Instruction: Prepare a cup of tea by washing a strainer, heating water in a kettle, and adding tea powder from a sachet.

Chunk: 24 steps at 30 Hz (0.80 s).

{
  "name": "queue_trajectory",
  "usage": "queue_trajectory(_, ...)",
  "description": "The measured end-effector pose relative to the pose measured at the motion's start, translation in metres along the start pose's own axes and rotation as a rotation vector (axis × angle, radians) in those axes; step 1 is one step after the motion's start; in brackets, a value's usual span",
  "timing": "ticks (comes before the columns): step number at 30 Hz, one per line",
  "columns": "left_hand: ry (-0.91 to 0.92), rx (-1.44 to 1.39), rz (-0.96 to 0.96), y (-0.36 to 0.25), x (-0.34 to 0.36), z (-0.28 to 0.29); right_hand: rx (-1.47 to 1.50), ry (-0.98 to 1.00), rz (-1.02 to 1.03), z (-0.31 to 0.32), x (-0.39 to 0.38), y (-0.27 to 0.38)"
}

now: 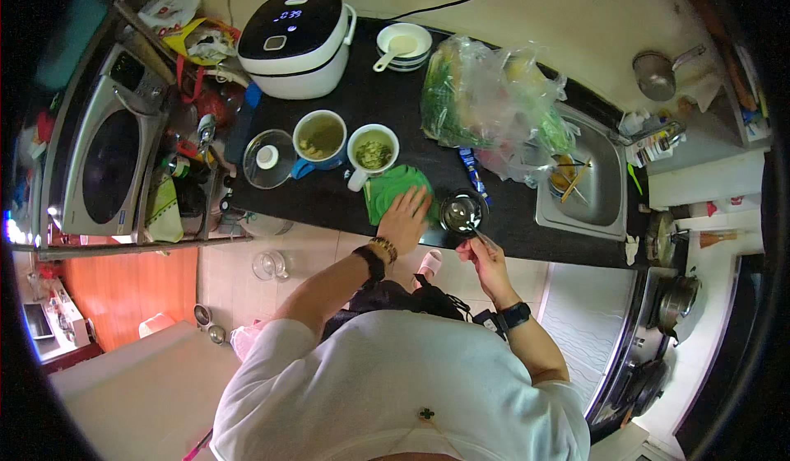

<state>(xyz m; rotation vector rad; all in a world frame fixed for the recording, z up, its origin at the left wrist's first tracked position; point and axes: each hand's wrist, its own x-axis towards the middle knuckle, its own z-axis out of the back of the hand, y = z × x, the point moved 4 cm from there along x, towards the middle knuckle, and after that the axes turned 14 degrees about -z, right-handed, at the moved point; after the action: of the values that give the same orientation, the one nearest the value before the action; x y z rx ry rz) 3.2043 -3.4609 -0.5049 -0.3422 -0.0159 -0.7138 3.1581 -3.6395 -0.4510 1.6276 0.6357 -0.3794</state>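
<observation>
My left hand (402,221) lies flat on a folded green cloth (385,191) at the counter's near edge, fingers stretched out. To its right, my right hand (487,265) pinches the thin handle of a metal spoon (480,234). The spoon's other end reaches into a small, shiny round bowl (451,222) on the black counter; its contents are hard to make out. Just beyond the cloth stands a white mug (360,178) with green bits in liquid. Beside that is a blue-and-white mug (321,162) holding yellowish liquid with pale pieces.
A glass lid (257,171) lies left of the mugs. Behind stand a rice cooker (313,74) and stacked bowls (415,34) with a white spoon. Plastic bags of vegetables (494,90) lie by the sink (605,214). A blue packet (473,173) is near the bowl.
</observation>
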Motion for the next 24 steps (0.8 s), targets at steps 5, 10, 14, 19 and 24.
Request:
queue_trajectory(5,-0.191,0.034,0.232,0.024,0.077,-0.009,0.027,-0.025,-0.039,0.03,-0.018,0.0)
queue_trajectory(10,-0.159,0.018,0.231,-0.009,0.076,-0.014,0.04,-0.009,-0.043,0.044,-0.016,0.001)
queue_trajectory(14,-0.029,0.034,-0.091,-0.045,0.016,-0.025,-0.046,-0.021,0.009,0.038,0.001,0.004)
queue_trajectory(19,-0.011,-0.004,-0.008,-0.002,-0.076,0.012,-0.014,0.034,-0.006,0.015,0.032,-0.009)
queue_trajectory(24,0.034,0.026,0.09,0.062,-0.138,0.047,0.06,0.08,-0.019,-0.018,0.059,-0.025)
